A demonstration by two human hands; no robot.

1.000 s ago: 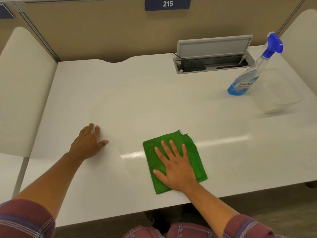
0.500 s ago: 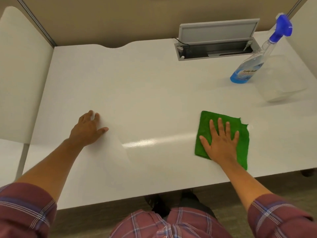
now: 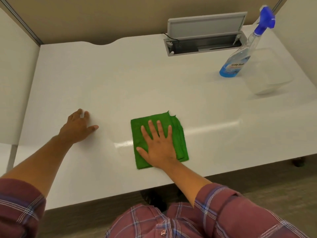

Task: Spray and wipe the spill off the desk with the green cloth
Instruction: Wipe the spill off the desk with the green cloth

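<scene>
A folded green cloth lies flat on the white desk, near the front edge at the middle. My right hand presses down on it with fingers spread, palm covering its lower half. My left hand rests flat on the bare desk to the left, fingers apart, holding nothing. A clear spray bottle with blue liquid and a blue trigger head stands at the back right, far from both hands. No spill is visible on the glossy surface.
An open grey cable hatch sits in the desk at the back. A clear plastic container stands right of the bottle. White divider panels flank the desk; a tan partition runs behind.
My right hand has slid the green cloth from the right side of the desk back to the left, toward the middle. My left hand has stayed planted.
</scene>
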